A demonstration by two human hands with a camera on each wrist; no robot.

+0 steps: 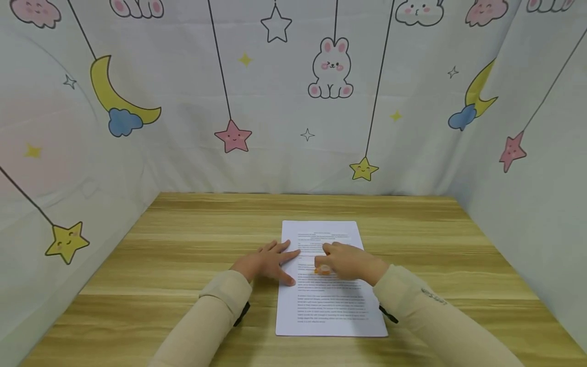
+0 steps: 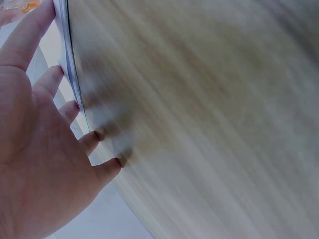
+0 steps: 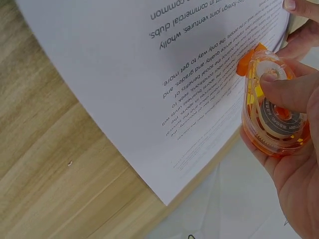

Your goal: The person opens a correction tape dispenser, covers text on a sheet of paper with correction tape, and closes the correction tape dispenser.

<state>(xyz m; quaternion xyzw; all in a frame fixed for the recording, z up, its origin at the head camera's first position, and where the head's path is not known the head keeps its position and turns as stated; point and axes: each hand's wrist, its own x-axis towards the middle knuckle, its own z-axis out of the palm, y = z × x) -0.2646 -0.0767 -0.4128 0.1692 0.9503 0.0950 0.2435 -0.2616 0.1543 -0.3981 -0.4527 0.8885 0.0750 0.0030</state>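
Well, on the left my left hand (image 1: 273, 261) rests with its fingers spread wide at the edge of the paper (image 1: 286, 311), maybe so it can't slide. The paper lies flat on the wood table (image 1: 206, 229), so its words are easy to reach. Over the middle of the page is the orange tape roller (image 3: 275, 130), its tip toward the words; I can't tell if they touch. On the right, my right hand (image 1: 346, 262) grips it, thumb on its side, likely to steer.

Wooden table (image 1: 206, 219) against white backdrop (image 1: 284, 102) with printed bunny (image 1: 331, 71), moons (image 1: 99, 76), stars (image 1: 234, 136).
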